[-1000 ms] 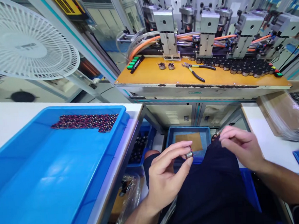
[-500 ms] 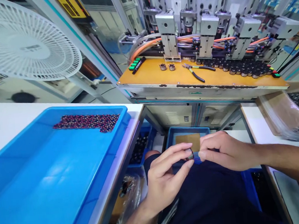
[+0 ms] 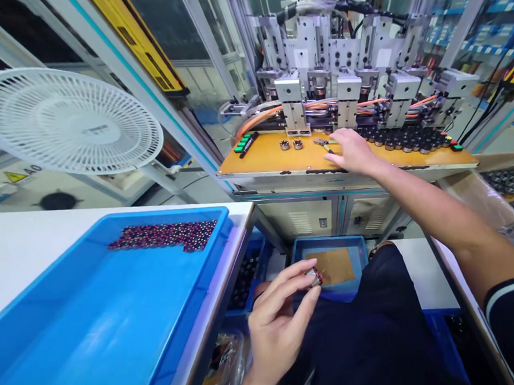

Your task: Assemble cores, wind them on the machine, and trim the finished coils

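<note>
right hand [image 3: 353,150]: over the orange bench top [image 3: 263,161], palm down; thumb and forefinger apart, with the pliers' handles between them. firm contact cannot be told.
pliers [image 3: 321,141]: on the orange bench top, at the fingertips of the right hand, which is the nearer hand. handles partly hidden by it.
pliers, long axis: across the bench top, roughly left to right; jaws point left, away from the right palm, and the handles run right, toward it, one angled to the front edge.
left hand [image 3: 277,326]: in front of and below the orange bench top, well apart from the pliers; fingertips and thumb together, clamped on the small cylindrical part [image 3: 314,277].
small cylindrical part: in front of the bench top, tilted; its red-marked end faces right, away from the palm, with thin wire-like strands showing there.
metal rings [image 3: 291,145]: two, on the bench top, left of the pliers' jaws.
marker [image 3: 249,145]: at the left end of the bench top, beside green pieces [image 3: 241,145].
dark parts [image 3: 405,139]: grouped on the right portion of the bench top.
clamping fixtures [image 3: 296,116]: along its rear side.
large blue tray [image 3: 166,214]: left of and nearer than the bench top; red-and-black parts [image 3: 167,235] packed at its far end.
</note>
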The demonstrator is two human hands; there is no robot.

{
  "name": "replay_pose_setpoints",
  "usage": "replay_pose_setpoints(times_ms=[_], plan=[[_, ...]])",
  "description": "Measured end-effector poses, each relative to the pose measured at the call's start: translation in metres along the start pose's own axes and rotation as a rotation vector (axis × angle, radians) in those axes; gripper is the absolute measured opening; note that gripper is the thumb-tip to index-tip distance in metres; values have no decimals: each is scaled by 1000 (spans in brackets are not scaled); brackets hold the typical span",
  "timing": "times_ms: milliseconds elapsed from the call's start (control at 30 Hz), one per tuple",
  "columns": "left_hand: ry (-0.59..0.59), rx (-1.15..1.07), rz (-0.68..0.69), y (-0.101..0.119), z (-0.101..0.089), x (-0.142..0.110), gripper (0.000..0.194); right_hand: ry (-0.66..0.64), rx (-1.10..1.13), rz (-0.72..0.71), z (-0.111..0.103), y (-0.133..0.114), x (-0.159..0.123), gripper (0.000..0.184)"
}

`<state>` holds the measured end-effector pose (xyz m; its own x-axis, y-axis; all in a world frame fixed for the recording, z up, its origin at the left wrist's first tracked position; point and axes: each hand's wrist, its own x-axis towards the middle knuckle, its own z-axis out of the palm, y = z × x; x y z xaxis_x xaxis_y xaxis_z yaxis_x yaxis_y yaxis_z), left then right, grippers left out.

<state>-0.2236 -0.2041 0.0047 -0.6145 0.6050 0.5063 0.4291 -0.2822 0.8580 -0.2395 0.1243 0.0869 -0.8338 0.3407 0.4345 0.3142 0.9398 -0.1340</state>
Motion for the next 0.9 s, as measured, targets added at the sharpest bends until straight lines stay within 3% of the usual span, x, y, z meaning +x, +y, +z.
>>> replay_pose_setpoints(times_ms=[100, 267, 433, 567, 667, 767, 900], plan=[[54, 28, -3, 0, -4, -3, 23, -113, -95, 32, 17, 12, 20, 46], [102, 34, -13, -1, -9, -4, 22, -148, -119, 39, 21, 17, 11, 47], [108, 30, -40, -5, -7, 0, 16, -200, -86, -54, 2, 29, -18, 50], [104, 15, -36, -7, -5, 3, 19, -183, -13, -122, -17, 18, -74, 48], [107, 30, -43, -9, -4, 4, 19, -179, 398, -109, -28, -14, -141, 46], [102, 26, -38, -11, -3, 7, 20, -360, 870, -20, -35, -51, -206, 50], [93, 16, -38, -11, 2, 10, 22, -537, 1340, -8, -32, -87, -249, 69]])
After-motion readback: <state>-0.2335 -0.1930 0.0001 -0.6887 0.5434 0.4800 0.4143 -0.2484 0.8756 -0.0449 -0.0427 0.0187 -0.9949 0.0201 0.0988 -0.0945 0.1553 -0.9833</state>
